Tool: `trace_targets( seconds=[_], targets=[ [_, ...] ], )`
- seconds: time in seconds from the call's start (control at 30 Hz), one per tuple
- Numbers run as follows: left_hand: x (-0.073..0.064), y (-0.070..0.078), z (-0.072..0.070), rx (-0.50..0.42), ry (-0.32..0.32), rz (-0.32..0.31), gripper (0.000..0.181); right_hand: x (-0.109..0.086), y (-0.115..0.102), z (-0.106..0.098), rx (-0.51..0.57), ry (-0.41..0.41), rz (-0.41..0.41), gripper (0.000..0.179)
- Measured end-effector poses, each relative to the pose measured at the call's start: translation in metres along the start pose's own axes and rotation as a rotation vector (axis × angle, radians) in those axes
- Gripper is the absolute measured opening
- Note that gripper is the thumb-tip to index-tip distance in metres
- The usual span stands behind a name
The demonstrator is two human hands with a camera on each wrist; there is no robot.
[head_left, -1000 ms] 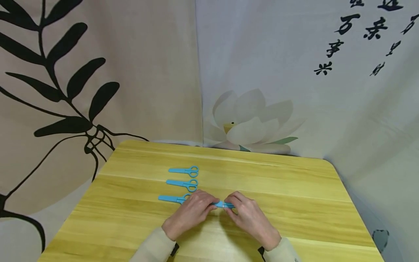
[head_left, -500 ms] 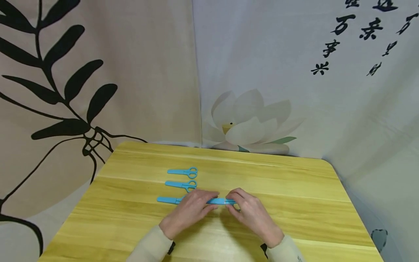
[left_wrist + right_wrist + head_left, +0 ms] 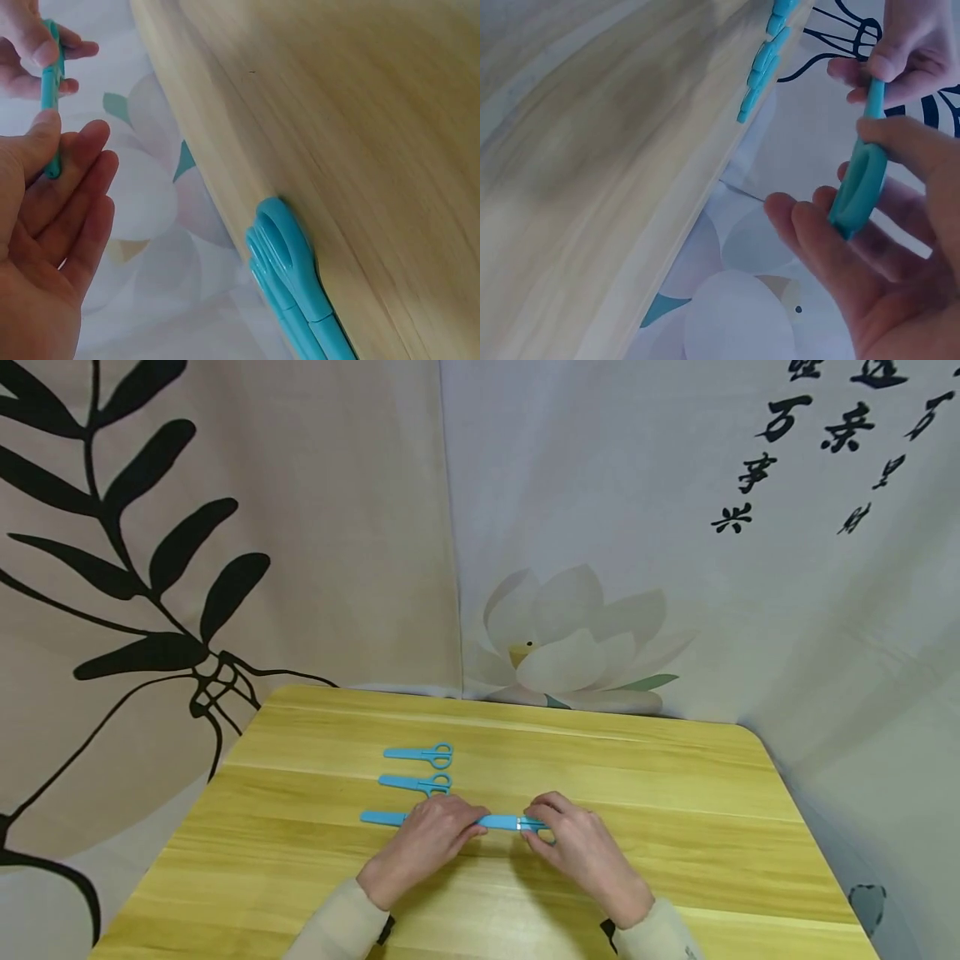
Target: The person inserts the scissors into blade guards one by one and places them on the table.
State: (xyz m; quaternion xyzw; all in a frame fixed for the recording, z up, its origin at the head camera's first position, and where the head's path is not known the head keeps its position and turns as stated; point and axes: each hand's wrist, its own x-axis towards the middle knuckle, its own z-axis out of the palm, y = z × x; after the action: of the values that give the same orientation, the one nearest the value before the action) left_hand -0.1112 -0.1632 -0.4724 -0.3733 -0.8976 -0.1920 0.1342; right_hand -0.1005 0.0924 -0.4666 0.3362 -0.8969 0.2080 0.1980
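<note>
A pair of blue scissors (image 3: 498, 822) with a blue blade cover is held level above the table, between both hands. At the cover's tip, my left hand (image 3: 429, 833) pinches it between thumb and fingers; the left wrist view shows the thumb (image 3: 41, 135) on top of it. My right hand (image 3: 581, 852) grips the handle end, and a finger loop (image 3: 862, 187) shows in the right wrist view. A thin silvery strip appears between cover and handles. Behind the left hand lies another pair of covered scissors (image 3: 382, 817), its handles hidden.
Two more blue covered scissors, the far pair (image 3: 417, 753) and the middle pair (image 3: 408, 783), lie in a column on the wooden table (image 3: 675, 793), handles to the right. A printed cloth (image 3: 360, 527) hangs behind the table's far edge.
My left hand has slid left along the held scissors, baring more of the cover. My right hand has shifted slightly right with the handles. The scissors on the table have stayed put.
</note>
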Motion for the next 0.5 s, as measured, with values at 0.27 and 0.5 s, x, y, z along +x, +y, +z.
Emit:
trace_targets(
  seconds=[0.27,0.5],
  targets=[
    [0.002,-0.005,0.005,0.081,0.069,0.108,0.018,0.002,0.000,0.003,0.056,-0.019,-0.070,0.023],
    [-0.001,-0.008,0.009,0.090,0.068,0.144,0.013,0.000,-0.002,0.012,0.037,-0.042,-0.090,0.022]
  ],
)
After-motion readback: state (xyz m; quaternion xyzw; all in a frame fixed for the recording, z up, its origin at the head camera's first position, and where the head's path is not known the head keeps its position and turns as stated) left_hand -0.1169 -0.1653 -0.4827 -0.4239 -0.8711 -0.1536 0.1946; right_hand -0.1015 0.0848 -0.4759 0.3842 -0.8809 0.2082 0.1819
